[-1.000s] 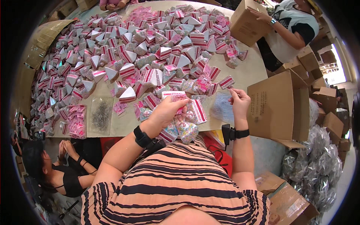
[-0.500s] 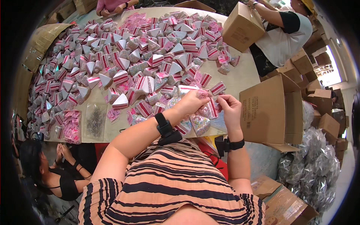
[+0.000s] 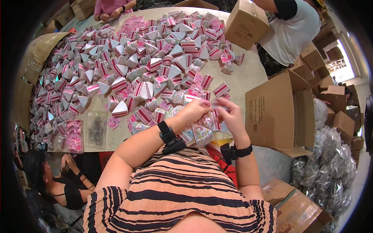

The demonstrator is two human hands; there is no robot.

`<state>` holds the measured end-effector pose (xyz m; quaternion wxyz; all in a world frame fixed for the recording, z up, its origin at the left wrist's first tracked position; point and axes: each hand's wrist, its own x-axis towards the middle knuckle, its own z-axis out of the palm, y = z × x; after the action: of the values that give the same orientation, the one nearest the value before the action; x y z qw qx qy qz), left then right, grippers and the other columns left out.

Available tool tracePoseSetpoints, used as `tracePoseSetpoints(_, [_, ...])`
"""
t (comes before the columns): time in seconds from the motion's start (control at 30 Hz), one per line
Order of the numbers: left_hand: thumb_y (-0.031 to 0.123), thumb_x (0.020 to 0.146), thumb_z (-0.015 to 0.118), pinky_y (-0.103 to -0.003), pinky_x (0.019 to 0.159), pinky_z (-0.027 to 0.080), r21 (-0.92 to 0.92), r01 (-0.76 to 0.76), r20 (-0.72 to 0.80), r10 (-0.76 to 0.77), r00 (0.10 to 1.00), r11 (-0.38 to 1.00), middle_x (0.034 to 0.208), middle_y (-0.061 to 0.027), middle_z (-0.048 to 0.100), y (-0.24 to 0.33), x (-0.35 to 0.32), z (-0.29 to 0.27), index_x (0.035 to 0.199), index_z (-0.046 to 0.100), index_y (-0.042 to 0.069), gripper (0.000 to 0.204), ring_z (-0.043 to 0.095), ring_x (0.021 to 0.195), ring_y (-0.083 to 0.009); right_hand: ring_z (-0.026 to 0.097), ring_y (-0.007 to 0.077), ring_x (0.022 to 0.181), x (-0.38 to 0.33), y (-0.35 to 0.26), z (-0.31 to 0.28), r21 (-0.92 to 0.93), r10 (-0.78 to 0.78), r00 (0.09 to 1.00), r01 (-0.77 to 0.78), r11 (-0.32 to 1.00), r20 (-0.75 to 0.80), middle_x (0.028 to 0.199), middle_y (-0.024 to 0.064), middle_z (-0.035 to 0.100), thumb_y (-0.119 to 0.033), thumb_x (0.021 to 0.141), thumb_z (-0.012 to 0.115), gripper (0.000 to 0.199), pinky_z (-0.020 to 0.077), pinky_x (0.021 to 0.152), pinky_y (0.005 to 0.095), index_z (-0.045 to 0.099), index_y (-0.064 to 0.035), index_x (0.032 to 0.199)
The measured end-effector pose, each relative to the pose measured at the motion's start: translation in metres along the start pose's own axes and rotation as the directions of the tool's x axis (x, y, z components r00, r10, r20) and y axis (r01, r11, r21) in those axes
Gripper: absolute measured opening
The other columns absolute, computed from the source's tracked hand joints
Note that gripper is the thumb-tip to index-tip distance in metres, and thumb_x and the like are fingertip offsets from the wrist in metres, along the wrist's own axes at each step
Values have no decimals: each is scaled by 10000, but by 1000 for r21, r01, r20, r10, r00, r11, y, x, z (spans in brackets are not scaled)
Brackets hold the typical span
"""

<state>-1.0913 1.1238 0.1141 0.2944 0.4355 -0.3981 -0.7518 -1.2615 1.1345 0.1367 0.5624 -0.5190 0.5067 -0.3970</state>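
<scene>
At the near edge of the table my left hand is closed, its thumb and fingers pinching a cake-slice-shaped piece with white and dark pink stripes. Part of that piece is hidden by the fingers. Just right of it, my right hand is raised beside the piece, its fingertips smeared by motion; whether they hold anything does not show. Below my hands lie slices with a multicoloured speckled face. Small pink cards lie just beyond my left hand.
A heap of similar slices covers much of the table. A bag of pink cards lies beside a clear bag of small dark bits. An open carton stands at right. Co-workers sit or stand around; one holds a carton.
My right hand has drawn slightly left and down, its fingers now blurred. My left hand still grips the slice. The view has shifted a little, and the co-worker's carton sits further left.
</scene>
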Motion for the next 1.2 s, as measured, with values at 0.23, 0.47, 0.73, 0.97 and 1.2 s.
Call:
tracePoseSetpoints(0.23, [174, 885, 536, -223, 381, 332, -131, 25, -40, -30, 999, 991, 583, 11, 483, -5, -10, -12, 795, 564, 61, 148, 440, 454, -78, 532, 44, 565, 0, 6, 14, -264, -120, 993, 115, 958, -6, 715, 21, 614, -39, 786, 645, 75, 417, 487, 192, 642, 36, 793])
tracePoseSetpoints(0.47, [123, 872, 544, -213, 405, 362, -322, 26, -36, -39, 999, 946, 638, -8, 540, -4, -36, -29, 879, 582, 40, 91, 499, 513, -84, 453, 119, 498, -12, -33, 54, -525, -594, 805, 501, 688, -11, 609, 44, 487, 2, 679, 699, 88, 350, 454, 255, 656, -30, 749])
tracePoseSetpoints(0.73, [171, 861, 572, -231, 380, 385, -382, 20, 20, -14, 1000, 924, 630, -16, 568, -8, -58, -46, 853, 588, 52, 120, 539, 496, -103, 442, 141, 524, -11, -40, 85, -580, -744, 665, 630, 516, 61, 609, 40, 432, 29, 624, 712, 173, 328, 446, 270, 660, -49, 769])
tracePoseSetpoints(0.97, [161, 854, 572, -236, 383, 385, -394, -1, -27, -10, 1000, 919, 608, -16, 561, -8, -71, -57, 829, 587, 53, 112, 534, 482, -110, 447, 156, 509, -10, -36, 100, -620, -763, 629, 660, 423, 149, 615, 37, 414, 13, 593, 722, 194, 351, 448, 281, 655, -69, 756])
tracePoseSetpoints(1.2, [137, 837, 561, -238, 383, 385, -394, -8, -58, -16, 998, 919, 623, -38, 560, -10, -77, -64, 816, 579, 34, 107, 527, 482, -114, 463, 173, 511, -9, -35, 111, -664, -761, 608, 667, 338, 224, 621, 40, 428, -28, 609, 713, 163, 369, 448, 294, 641, -84, 745])
